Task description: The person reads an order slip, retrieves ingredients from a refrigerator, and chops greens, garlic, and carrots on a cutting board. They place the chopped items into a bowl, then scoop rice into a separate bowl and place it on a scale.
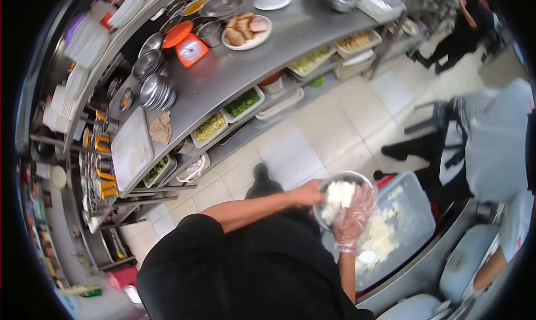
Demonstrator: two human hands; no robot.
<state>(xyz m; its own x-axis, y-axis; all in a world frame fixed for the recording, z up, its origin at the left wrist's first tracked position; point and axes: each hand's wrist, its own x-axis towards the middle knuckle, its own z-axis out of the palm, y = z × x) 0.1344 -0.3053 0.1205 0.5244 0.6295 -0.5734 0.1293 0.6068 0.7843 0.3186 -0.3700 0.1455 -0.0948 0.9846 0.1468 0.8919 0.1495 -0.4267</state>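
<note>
A round metal bowl (362,178) with white rice (338,199) in it is tilted in front of me. My left hand (308,193), bare, grips the bowl's left rim. My right hand (355,211), in a clear plastic glove, lies over the right side of the bowl against the rice. Its fingers look stretched out, with their tips partly hidden. Below and to the right of the bowl, a large translucent tub (416,208) holds more loose rice, with a small round white object (367,257) near my right wrist.
A steel counter (223,77) carries an orange scale (191,49), a plate of meat (245,31), stacked metal bowls (158,91) and a white board (132,147). Food trays (244,104) sit on its undershelf. A co-worker (497,136) stands close on the right; another person (460,27) is farther back.
</note>
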